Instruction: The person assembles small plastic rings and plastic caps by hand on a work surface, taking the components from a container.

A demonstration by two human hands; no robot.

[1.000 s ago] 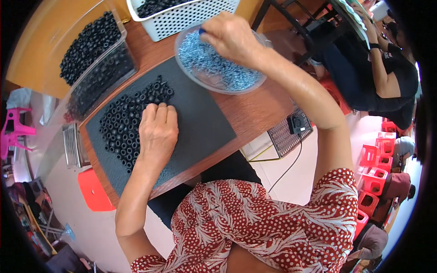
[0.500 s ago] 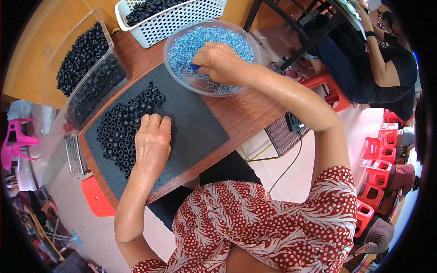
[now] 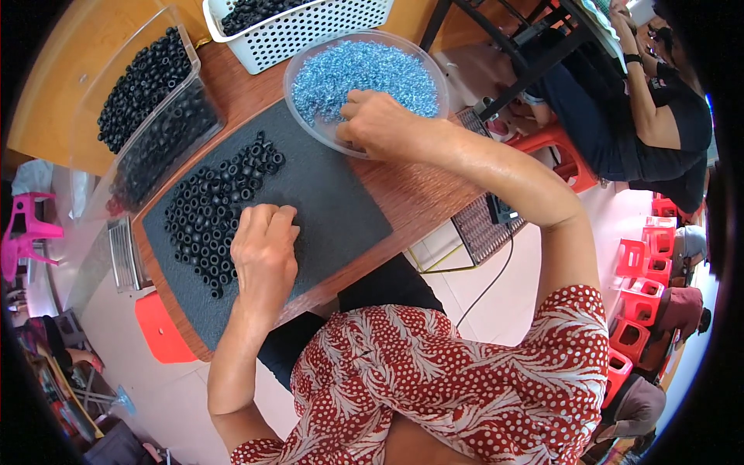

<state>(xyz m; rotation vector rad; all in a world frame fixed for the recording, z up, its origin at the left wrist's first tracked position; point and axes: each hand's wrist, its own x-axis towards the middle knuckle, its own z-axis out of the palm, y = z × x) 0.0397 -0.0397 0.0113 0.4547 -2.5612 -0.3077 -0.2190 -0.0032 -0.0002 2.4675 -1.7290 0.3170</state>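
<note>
My left hand (image 3: pixel 266 249) rests at the right edge of a pile of small black ring-shaped parts (image 3: pixel 203 205) on a dark grey mat (image 3: pixel 337 203). Its fingers curl downward and closed; whatever they grip is hidden beneath them. Over the near side of a round clear tub (image 3: pixel 445 93), my right hand (image 3: pixel 385 128) dips in with bent, closed fingertips. Many tiny shiny blue and clear pieces (image 3: pixel 360 74) fill this tub. What the right fingertips hold cannot be made out.
A clear bin (image 3: pixel 190 93) of black parts stands at the left, and a white perforated basket (image 3: pixel 298 35) at the back. The brown wooden table (image 3: pixel 403 190) ends close to my lap. A person (image 3: pixel 651 116) sits at the right, near red stools (image 3: pixel 562 147).
My right hand has drawn slightly down and right toward the tub's near rim; the blue object seen at its fingers is now out of sight. The left hand has shifted slightly down and right.
</note>
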